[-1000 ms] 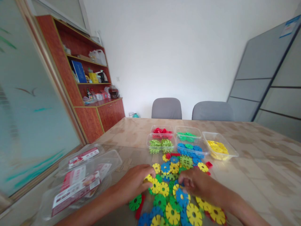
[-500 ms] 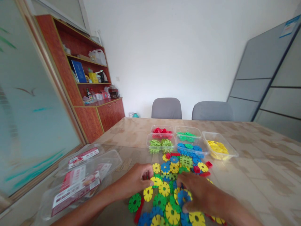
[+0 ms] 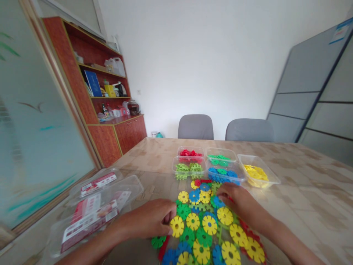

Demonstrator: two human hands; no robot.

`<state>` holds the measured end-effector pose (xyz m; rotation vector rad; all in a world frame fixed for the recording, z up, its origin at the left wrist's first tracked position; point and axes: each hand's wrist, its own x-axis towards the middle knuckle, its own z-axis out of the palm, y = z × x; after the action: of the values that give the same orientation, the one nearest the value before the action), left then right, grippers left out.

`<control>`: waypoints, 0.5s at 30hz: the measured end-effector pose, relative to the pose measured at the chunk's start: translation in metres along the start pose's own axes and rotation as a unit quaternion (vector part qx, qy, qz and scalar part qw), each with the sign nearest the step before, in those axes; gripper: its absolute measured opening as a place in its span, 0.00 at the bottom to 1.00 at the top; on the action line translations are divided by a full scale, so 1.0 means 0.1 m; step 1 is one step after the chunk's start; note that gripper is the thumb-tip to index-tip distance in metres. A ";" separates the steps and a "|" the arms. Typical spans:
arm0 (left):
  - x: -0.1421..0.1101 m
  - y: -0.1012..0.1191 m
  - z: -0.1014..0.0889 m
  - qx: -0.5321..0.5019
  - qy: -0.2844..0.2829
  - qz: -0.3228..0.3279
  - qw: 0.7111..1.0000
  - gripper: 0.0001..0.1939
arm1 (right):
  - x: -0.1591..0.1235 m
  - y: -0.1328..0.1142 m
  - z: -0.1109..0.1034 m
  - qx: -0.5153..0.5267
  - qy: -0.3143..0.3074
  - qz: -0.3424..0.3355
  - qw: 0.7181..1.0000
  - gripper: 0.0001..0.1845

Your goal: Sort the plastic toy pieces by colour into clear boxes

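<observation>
Head camera, looking across the patterned worktop (image 3: 303,200). Beyond both grips, five clear tubs (image 3: 273,180). In the far pair, red pieces (image 3: 190,153) to the left and green pieces (image 3: 219,159) to the right. In the nearer pair, lime lattice pieces (image 3: 189,170) to the left, blue discs (image 3: 230,176) to the right with one green disc (image 3: 221,171) on top. In the last tub, beyond and right of the right grip, yellow pieces (image 3: 256,173).

Left grip (image 3: 160,218) curled to a narrow gap, thumb touching the left edge of a yellow disc (image 3: 177,226); cannot tell whether pinched. Right grip (image 3: 234,195) bent down over a blue disc (image 3: 218,201), thumb hidden; cannot tell how wide, or whether holding it.

Both forearms stretched forward from the near corners, angled inward, backs of the hands mostly up. Between and nearer than the grips, loose discs (image 3: 192,222) in yellow, blue and green, some overlapping. Left of the left grip, clear lids (image 3: 135,184) with red-and-white labels.
</observation>
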<state>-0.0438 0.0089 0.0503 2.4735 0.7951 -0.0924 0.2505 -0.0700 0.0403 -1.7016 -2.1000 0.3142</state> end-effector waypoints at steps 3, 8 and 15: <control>0.02 0.00 0.07 0.007 0.023 -0.005 1.000 0.12 | -0.05 0.00 -0.03 -0.026 -0.025 0.021 0.999 0.10; 0.09 0.00 0.18 0.033 0.068 -0.012 0.997 0.12 | -0.16 -0.03 0.01 -0.046 -0.038 0.001 0.998 0.22; 0.09 0.00 0.12 -0.037 0.066 -0.010 0.997 0.09 | -0.08 0.04 0.10 -0.132 0.009 0.022 0.991 0.30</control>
<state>-0.0355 0.0071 0.0381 2.4210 0.8627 0.0922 0.2510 -0.0762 0.0285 -1.8928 -2.1703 0.0315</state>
